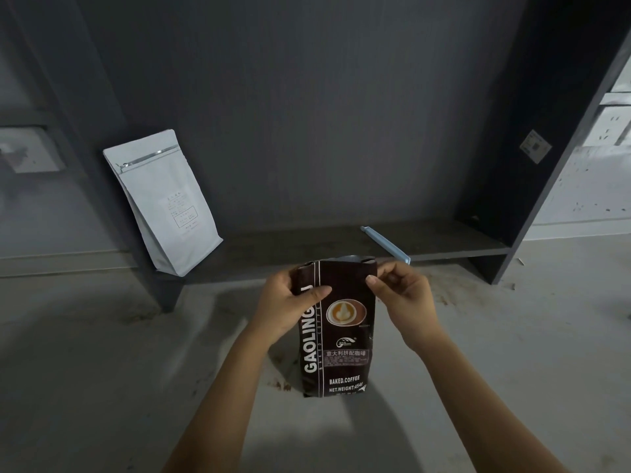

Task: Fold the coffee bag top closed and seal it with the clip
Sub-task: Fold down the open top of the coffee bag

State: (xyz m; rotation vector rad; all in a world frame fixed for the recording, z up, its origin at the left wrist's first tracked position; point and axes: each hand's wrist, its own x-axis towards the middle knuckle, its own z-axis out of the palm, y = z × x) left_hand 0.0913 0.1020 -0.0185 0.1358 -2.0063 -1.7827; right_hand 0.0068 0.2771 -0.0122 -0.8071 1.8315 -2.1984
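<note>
A dark brown coffee bag [345, 336] with white lettering and a latte picture stands upright on the pale floor, its top edge folded over. My left hand [290, 302] grips the bag's upper left corner, thumb across the front. My right hand [399, 295] pinches the upper right corner between thumb and fingers. A long light-blue clip [386, 244] lies on the low dark shelf just behind the bag, its near end partly hidden by my right hand.
A white zip-top pouch [164, 203] leans against the left upright of the dark shelf unit [307, 244]. The shelf's right side panel [532, 206] rises at the right. Brown crumbs dot the floor [102, 370] near the bag.
</note>
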